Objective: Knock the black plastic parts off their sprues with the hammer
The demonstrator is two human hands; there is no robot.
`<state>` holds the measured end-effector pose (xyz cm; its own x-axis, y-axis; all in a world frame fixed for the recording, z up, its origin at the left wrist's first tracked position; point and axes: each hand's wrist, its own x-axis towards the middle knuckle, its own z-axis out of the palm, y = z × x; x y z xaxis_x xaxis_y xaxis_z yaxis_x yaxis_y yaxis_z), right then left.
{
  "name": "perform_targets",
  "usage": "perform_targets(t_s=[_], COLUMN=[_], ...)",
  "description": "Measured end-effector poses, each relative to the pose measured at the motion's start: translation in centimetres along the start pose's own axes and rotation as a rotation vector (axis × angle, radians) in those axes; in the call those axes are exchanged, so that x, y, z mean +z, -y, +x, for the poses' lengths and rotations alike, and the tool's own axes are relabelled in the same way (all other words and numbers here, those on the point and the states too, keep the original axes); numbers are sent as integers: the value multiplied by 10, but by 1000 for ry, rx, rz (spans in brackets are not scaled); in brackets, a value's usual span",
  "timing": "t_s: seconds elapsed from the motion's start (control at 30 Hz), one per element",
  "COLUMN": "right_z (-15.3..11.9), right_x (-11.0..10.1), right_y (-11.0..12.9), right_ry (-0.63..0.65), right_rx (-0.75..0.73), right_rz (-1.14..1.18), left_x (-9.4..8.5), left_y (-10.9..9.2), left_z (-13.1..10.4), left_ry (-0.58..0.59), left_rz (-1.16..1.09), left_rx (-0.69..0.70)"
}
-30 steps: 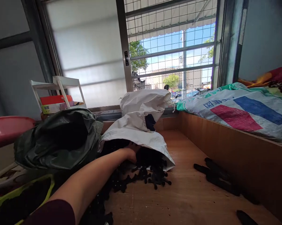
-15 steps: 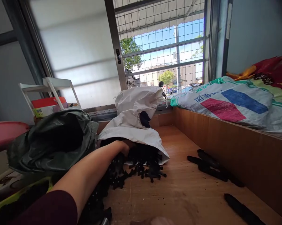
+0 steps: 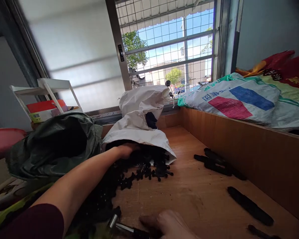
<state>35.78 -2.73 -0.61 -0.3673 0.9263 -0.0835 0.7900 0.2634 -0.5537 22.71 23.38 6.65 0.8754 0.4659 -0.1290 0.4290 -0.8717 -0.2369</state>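
Left hand (image 3: pixel 128 150) and right hand (image 3: pixel 168 224) have unclear grips; tugging the slack white sack (image 3: pixel 136 133) could scatter knobbly black pieces (image 3: pixel 147 168).

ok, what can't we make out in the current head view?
All in the head view:
Left hand: fingers lost in dark shadow at the mouth of the white sack; grip unclear.
Right hand: cut off by the bottom edge; can't tell whether it holds the metal-ended tool.
Dark green bag: shadow hides its contents.
Red object: cut off by the left edge.
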Motion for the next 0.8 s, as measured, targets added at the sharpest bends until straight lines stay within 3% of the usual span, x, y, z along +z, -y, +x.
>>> perform_targets(t_s=[0.23, 0.43, 0.6, 0.8], right_z=[-3, -3, 0, 3], right_x=[2, 0, 7, 11], right_y=[4, 6, 3, 5], right_ry=[7, 23, -32, -57], right_rx=[37, 12, 8, -43], right_rz=[36, -7, -46, -113], left_x=[-5, 4, 13, 5], left_y=[-2, -20, -37, -45], left_z=[-59, -125, -172, -207], left_ry=[-51, -91, -71, 18], left_rz=[23, 77, 88, -8], left_rx=[105, 115, 75, 31])
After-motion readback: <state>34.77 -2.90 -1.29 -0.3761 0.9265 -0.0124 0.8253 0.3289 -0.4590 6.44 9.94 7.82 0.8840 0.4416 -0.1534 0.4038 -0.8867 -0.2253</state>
